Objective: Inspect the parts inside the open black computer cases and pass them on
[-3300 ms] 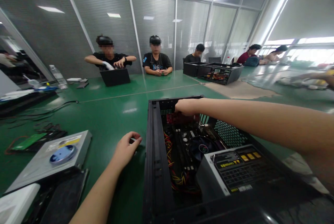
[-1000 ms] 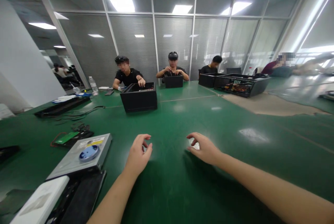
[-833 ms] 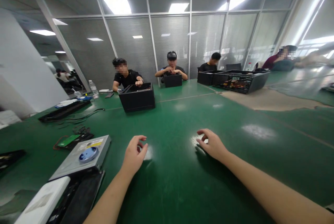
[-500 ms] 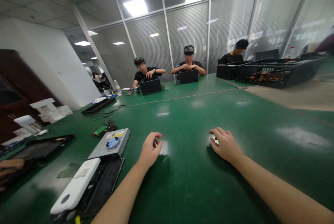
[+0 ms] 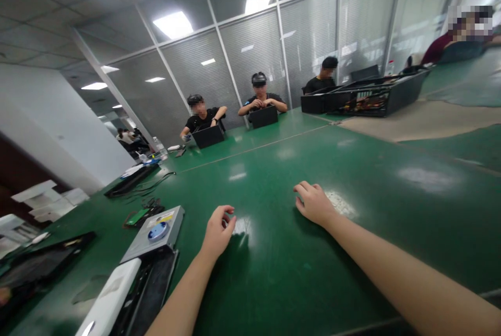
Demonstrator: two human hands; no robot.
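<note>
My left hand [image 5: 217, 230] is over the green table [image 5: 270, 268], its fingers loosely curled and apart from the thumb, with nothing between them. To the right, my right hand [image 5: 314, 203] holds nothing either; its fingers are bent and spread a little, low over the tabletop. Bare table lies between the two hands. Left of my left hand is a silver optical drive [image 5: 172, 216] with a round blue piece [image 5: 158, 231] on top. Nearer to me lie a long white device [image 5: 111, 294] and a black frame [image 5: 158, 286].
A green circuit board [image 5: 138, 217] and black cables [image 5: 156, 182] lie beyond the drive. At the left is a black panel [image 5: 43, 260]. Across the table, people work at black boxes [image 5: 209, 136]. An open computer case [image 5: 399, 97] stands at the far right.
The view has turned to the right, so the scene sits further left and a person at the far right shows more. Both hands remain over the table, empty, with little change in pose.
</note>
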